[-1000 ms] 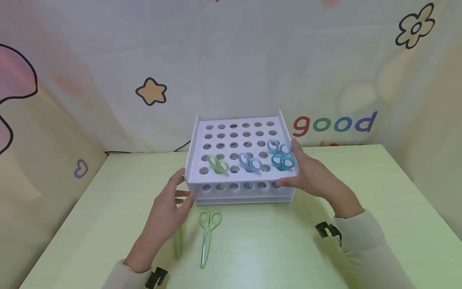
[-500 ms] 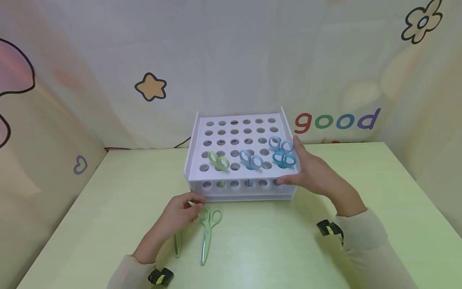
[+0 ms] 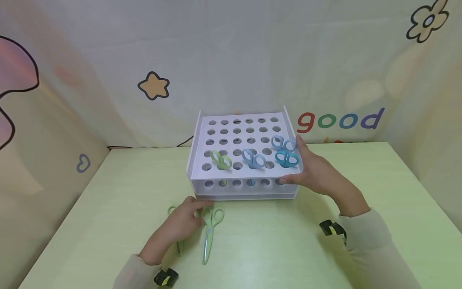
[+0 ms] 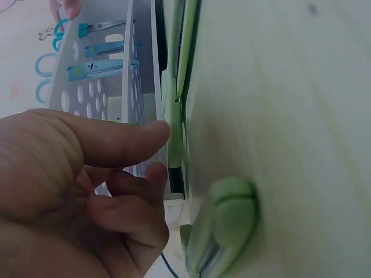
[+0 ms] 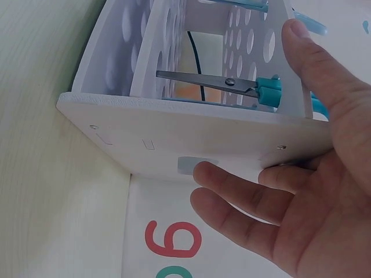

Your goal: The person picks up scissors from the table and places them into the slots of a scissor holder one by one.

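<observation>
A white rack with rows of round holes stands on the table. Green scissors, two light blue pairs, including these scissors, and a teal pair stand in it, handles up. My right hand holds the rack's right side, thumb at the front edge, fingers along the side wall. In front of the rack lie two green pairs. My left hand reaches over the handles of the nearer-to-middle scissors, fingertips at a loop, thumb and index apart. It partly hides the left scissors.
The pale green table runs back to a curtain with printed shapes and letters. A dark cable shows behind the rack's left side. Each sleeve has a black clip near the cuff.
My left hand has left the rack's left side and moved down and right to the green scissors' handles. My right hand keeps its hold on the rack.
</observation>
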### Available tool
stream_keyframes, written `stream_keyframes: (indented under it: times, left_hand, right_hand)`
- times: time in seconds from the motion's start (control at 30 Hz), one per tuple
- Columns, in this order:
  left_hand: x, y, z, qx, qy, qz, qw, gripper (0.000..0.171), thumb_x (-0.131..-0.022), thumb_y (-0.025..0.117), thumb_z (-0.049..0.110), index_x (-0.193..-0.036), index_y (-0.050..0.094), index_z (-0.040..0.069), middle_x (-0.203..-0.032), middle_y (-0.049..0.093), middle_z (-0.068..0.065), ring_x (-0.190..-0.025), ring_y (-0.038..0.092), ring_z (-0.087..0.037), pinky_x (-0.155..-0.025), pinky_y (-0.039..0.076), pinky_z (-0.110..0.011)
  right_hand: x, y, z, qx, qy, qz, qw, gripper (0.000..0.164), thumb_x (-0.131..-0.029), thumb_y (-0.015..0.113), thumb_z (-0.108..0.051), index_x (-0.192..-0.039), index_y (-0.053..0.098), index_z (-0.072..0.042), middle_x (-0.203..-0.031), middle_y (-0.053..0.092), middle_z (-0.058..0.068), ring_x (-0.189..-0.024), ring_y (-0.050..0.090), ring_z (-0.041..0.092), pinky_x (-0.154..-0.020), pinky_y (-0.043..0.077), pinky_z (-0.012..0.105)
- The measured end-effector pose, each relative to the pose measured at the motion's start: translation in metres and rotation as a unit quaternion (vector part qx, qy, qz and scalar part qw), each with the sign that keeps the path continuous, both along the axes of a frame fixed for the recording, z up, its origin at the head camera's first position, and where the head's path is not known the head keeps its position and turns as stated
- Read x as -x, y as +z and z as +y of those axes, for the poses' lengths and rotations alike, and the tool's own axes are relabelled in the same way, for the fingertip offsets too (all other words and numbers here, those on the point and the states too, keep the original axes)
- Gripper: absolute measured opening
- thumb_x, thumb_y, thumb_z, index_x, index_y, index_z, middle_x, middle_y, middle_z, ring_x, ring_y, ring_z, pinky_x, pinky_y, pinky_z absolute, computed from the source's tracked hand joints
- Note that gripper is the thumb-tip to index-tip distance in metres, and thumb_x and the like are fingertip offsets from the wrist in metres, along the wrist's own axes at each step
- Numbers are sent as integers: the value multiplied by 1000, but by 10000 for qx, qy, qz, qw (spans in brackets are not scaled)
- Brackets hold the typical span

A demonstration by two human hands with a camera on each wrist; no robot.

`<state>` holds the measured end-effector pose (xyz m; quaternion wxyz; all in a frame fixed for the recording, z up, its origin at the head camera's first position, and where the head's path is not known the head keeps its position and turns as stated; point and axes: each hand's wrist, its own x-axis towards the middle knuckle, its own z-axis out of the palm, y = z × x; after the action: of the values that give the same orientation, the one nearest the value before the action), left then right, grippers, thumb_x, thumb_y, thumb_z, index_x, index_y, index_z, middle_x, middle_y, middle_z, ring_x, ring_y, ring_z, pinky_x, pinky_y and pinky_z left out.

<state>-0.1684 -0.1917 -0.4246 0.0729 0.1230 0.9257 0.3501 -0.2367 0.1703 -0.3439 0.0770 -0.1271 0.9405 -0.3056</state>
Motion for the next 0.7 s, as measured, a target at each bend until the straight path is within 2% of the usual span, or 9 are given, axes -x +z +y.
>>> stream_keyframes:
  times: [0.17, 0.33, 0.57, 0.7]
  left_hand:
    - [-5, 3, 2, 537, 102, -10, 9985, 53, -81, 70, -7, -129, 70, 16, -103, 48, -11, -72, 49, -21, -62, 44, -36]
    - [-8, 3, 3, 1048, 47, 238, 9942, 49, -80, 77, -1, -126, 68, 14, -107, 48, -13, -65, 50, -21, -59, 45, -37]
    - [-8, 4, 3, 1212, -79, 296, 9922, 46, -80, 80, 3, -123, 68, 15, -105, 48, -13, -65, 49, -21, -59, 44, -38]
    - [-8, 6, 2, 1155, -153, 110, 9931, 41, -80, 83, 11, -117, 69, 18, -105, 49, -11, -71, 51, -20, -63, 46, -39]
  right_hand:
    - [1, 0, -1, -4, 23, 36, 10000, 136, -77, 85, -53, -161, -14, -14, -152, 38, 24, -116, 48, 38, -102, 41, 56]
    - [1, 0, -1, -24, 12, 50, 10000, 135, -78, 85, -52, -161, -15, -15, -149, 39, 23, -114, 49, 38, -99, 43, 55]
    - [0, 1, 0, -28, -6, 35, 10000, 134, -79, 85, -49, -161, -16, -16, -148, 40, 24, -113, 48, 38, -98, 43, 56]
    - [0, -1, 0, 15, -15, -4, 10000, 134, -79, 86, -48, -161, -15, -17, -148, 39, 24, -114, 48, 38, -98, 43, 56]
